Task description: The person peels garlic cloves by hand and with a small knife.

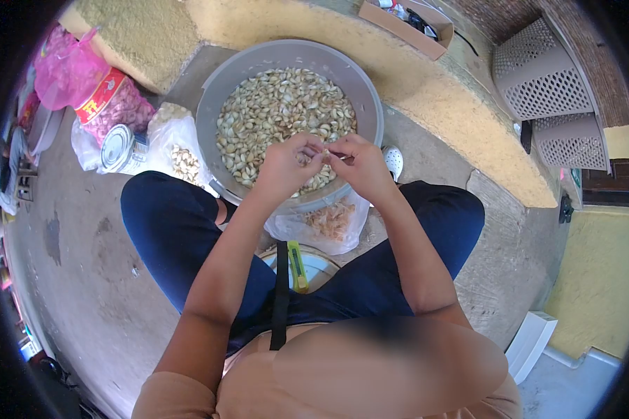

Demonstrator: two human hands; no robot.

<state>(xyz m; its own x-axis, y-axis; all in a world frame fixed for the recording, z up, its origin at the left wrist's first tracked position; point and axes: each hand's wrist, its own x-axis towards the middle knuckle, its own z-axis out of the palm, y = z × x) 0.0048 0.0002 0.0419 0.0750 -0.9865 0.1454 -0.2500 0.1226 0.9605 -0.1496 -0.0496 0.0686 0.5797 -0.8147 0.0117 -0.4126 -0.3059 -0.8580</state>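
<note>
A large grey tub [210, 105] holds a thick layer of garlic cloves [286, 98]. Over its near edge, my left hand [284, 166] and my right hand [361, 164] meet with fingertips pinched together. Between them is a small pale garlic clove [326, 151], mostly covered by the fingers. Just below the tub's near rim lies a clear plastic bag [353, 234] with dry brownish garlic skins [330, 220] in it. To the tub's left, a white plastic bag [171, 133] contains whitish cloves [185, 164].
Left of the tub are a tin can [121, 148] and a pink sack [122, 112] with a red label. A yellow-green cutter [298, 269] lies between my legs. Behind, a low yellow wall [426, 98] carries a cardboard box [405, 31]. A white clog [393, 162] shows at right.
</note>
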